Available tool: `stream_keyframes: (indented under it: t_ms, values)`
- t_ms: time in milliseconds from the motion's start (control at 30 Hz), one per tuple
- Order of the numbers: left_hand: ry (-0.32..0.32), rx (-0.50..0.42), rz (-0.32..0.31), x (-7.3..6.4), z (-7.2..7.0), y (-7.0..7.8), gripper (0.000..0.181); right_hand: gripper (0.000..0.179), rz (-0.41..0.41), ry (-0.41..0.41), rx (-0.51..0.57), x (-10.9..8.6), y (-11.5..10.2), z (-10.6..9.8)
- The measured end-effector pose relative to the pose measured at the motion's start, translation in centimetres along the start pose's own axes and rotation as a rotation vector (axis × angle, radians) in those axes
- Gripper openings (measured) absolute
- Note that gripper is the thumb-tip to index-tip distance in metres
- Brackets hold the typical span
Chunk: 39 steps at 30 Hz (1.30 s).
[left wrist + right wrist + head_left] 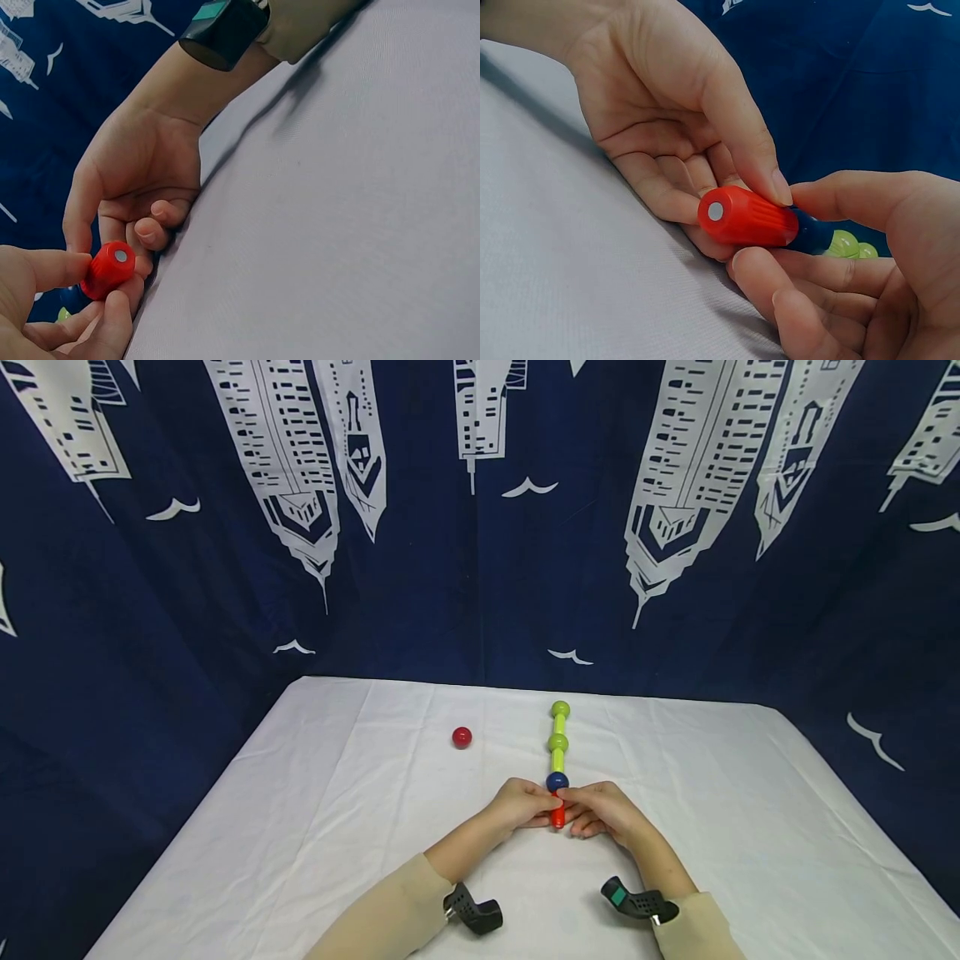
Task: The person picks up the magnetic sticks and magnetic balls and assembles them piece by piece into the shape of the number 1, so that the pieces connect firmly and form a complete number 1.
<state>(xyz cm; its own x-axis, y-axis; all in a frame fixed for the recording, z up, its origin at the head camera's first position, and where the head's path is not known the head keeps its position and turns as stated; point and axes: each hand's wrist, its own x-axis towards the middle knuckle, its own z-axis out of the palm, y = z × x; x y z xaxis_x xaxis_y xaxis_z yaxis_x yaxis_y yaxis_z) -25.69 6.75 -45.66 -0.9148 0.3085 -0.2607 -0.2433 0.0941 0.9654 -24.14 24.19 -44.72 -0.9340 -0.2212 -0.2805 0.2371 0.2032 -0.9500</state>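
Note:
A chain of magnetic building pieces runs away from the hands on the white cloth. At its near end is a red rod (558, 819), with a pale metal disc in its free end in both wrist views. Beyond it come a blue ball (557, 782), a green rod (557, 762), a green ball (558, 742), another green rod (559, 724) and a far green ball (560, 709). My left hand (521, 802) pinches the red rod between thumb and fingers. From the other side my right hand (900, 262) pinches it near the blue ball.
A loose red ball (462, 738) lies left of the chain, towards the back. The white tablecloth (337, 827) shows light creases. Behind the table hangs a dark blue curtain (480, 577) with white building prints. Black wrist devices (472, 910) sit at both cuffs.

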Motion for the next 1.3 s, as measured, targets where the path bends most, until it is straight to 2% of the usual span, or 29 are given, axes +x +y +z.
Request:
stream_keyframes:
  t_ms: [600,933,1300]
  values:
    - [-0.023,-0.027,0.017,0.3,0.0,0.0,0.011,0.031,0.008,0.018,-0.01,0.0,-0.2,0.1]
    - [-0.039,-0.01,0.034,0.2,0.0,0.1,0.011,0.029,0.011,0.02,0.004,0.2,-0.2,0.1]
    - [-0.066,0.025,0.034,0.0,-1.0,0.2,0.013,0.029,0.016,0.028,0.002,0.1,-0.2,0.2]
